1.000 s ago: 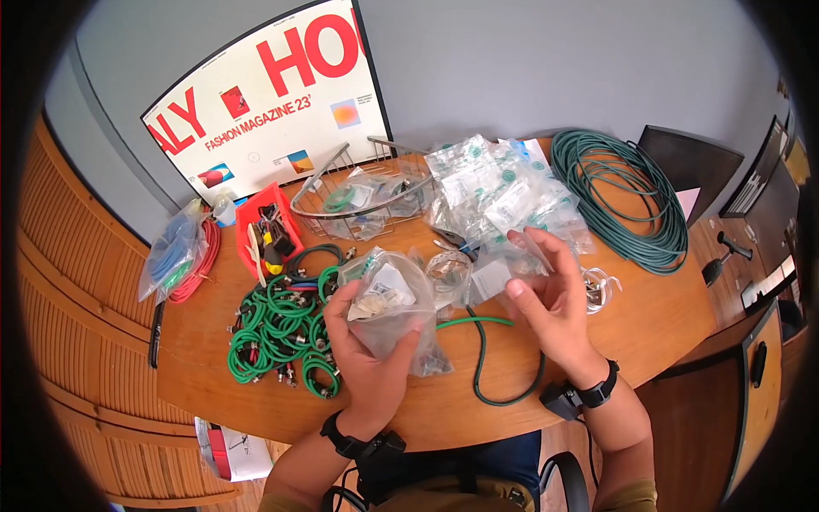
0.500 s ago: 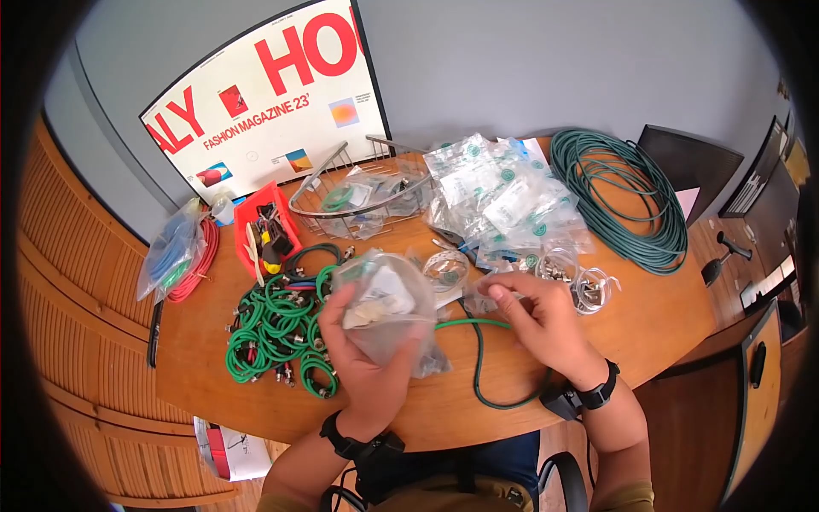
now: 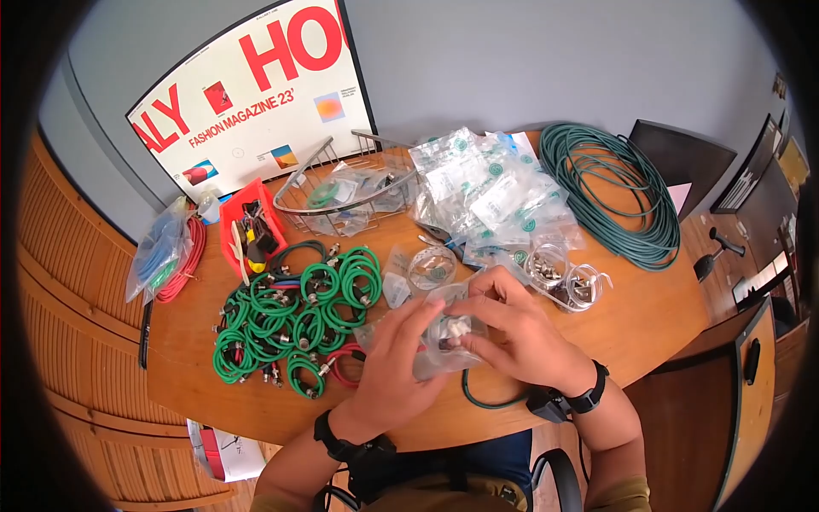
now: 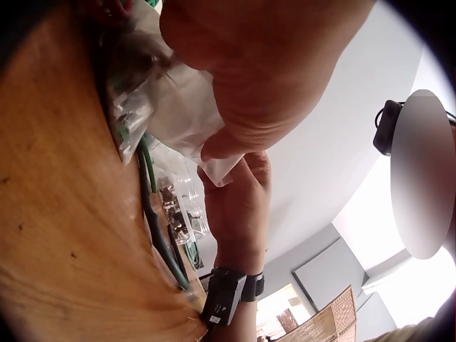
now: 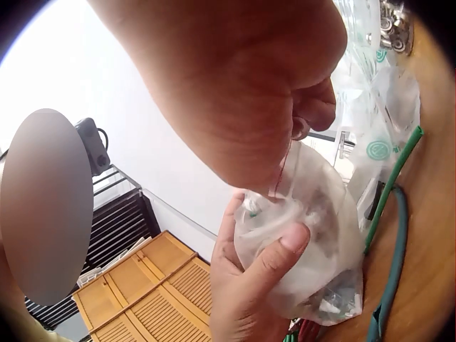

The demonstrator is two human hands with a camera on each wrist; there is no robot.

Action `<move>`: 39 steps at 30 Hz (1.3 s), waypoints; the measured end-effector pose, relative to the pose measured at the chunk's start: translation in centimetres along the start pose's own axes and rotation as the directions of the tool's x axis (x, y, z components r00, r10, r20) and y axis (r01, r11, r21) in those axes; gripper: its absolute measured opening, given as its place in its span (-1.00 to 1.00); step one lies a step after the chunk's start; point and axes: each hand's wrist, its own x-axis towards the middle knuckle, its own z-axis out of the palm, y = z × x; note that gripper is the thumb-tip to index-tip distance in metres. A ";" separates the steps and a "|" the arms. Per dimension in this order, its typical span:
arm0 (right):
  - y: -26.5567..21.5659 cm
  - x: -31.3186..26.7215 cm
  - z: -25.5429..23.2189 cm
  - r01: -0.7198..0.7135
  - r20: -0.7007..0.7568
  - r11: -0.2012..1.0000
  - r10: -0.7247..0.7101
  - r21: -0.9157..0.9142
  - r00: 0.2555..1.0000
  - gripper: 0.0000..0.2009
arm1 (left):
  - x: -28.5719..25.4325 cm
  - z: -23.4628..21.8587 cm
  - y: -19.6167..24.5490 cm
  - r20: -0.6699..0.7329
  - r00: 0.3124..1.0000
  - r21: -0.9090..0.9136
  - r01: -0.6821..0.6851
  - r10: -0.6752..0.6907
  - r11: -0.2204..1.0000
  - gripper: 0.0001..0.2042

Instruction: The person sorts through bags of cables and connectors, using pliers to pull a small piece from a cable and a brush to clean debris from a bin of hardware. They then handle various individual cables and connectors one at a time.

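A clear plastic bag (image 3: 437, 362) with small pieces inside is held between both hands, low over the table's front. The left hand (image 3: 397, 363) grips the bag's left side; in the right wrist view its thumb presses the translucent plastic (image 5: 306, 263). The right hand (image 3: 529, 341) pinches the bag's upper right edge, with its fingertips at the mouth. In the left wrist view the right hand (image 4: 239, 206) touches a corner of the bag. What lies between the right fingertips is partly hidden.
Green coiled cables (image 3: 299, 324) lie left of the hands. Behind stand a red bin (image 3: 256, 226), a wire basket (image 3: 341, 205) and a pile of plastic packets (image 3: 490, 188). Round containers of metal connectors (image 3: 567, 282) and a large dark green cable coil (image 3: 614, 196) are to the right.
The left hand and bag have moved right, showing more green coils. The right hand has come in to the bag, and its small clear packet is no longer distinguishable. The head view has shifted slightly.
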 end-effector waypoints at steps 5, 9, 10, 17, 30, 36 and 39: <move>1.3 -0.3 0.2 -0.014 -0.171 0.994 0.032 0.108 0.985 -0.67 | 0.0 -0.3 0.3 -0.069 0.992 -0.124 0.098 -0.107 0.987 -0.15; 2.6 -0.6 0.9 -0.016 -0.295 0.939 0.124 0.343 0.947 -0.68 | 0.2 -0.3 0.3 -0.131 0.988 -0.066 0.072 -0.080 0.995 -0.13; 2.7 -0.6 0.8 -0.016 -0.301 0.925 0.140 0.379 0.943 -0.66 | 0.2 -0.3 0.3 -0.134 0.986 -0.081 0.086 -0.097 0.993 -0.13; 3.0 -0.4 0.4 0.065 -0.375 0.922 0.090 0.381 0.923 -0.55 | 0.2 -0.3 0.4 -0.154 0.983 -0.081 0.085 -0.096 0.993 -0.11; 3.6 -0.2 0.6 -0.008 -0.436 0.803 0.332 0.596 0.837 -0.66 | 0.1 -0.2 0.5 -0.163 0.984 -0.107 0.059 -0.076 0.993 -0.12; 4.1 -0.2 0.4 0.022 -0.515 0.785 0.384 0.619 0.766 -0.67 | -0.1 -0.7 0.4 -0.194 0.981 0.050 0.011 -0.001 0.999 -0.18; 3.7 0.1 0.4 -0.004 -0.513 0.775 0.423 0.632 0.746 -0.68 | -0.2 -0.5 -0.1 -0.241 0.970 0.045 -0.028 0.038 0.999 -0.22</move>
